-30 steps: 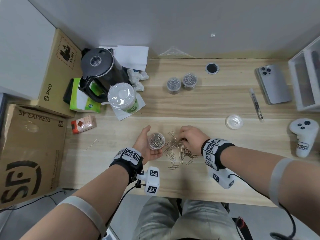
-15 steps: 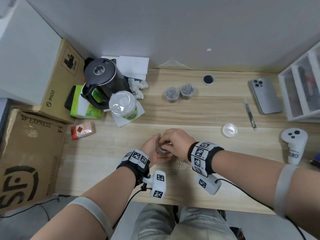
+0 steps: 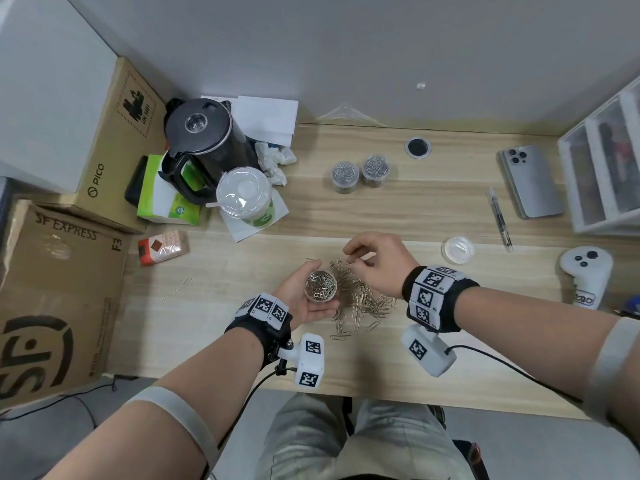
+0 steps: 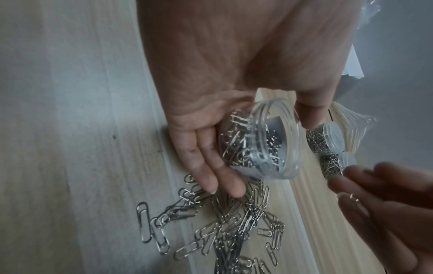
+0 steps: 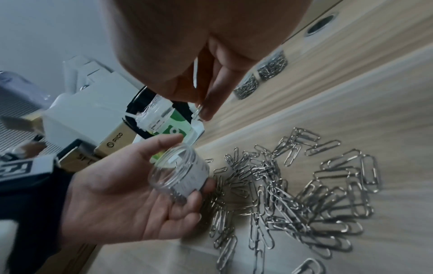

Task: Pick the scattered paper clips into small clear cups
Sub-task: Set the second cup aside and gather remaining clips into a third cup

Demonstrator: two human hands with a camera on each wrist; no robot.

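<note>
My left hand (image 3: pixel 293 295) lies palm up just above the wooden table and grips a small clear cup (image 3: pixel 320 285) about half full of silver paper clips. The left wrist view shows the cup (image 4: pixel 264 140) tilted in the fingers. My right hand (image 3: pixel 349 257) hovers just right of and beyond the cup, thumb and fingers pinching one paper clip (image 5: pixel 197 111). A loose pile of paper clips (image 3: pixel 362 301) lies on the table between both hands, also seen as the pile (image 5: pixel 293 189) under the right wrist.
Two filled clear cups (image 3: pixel 344 176) (image 3: pixel 375 169) stand at the back. A clear lid (image 3: pixel 457 250), pen (image 3: pixel 498 216), phone (image 3: pixel 531 181) and white controller (image 3: pixel 585 275) lie right. A kettle (image 3: pixel 204 143), lidded drink cup (image 3: pixel 244 195) and boxes crowd the left.
My right hand went from the pile to the cup's mouth, covering it, and has now drawn back to the right, so the cup shows again. The left hand kept hold of the cup.
</note>
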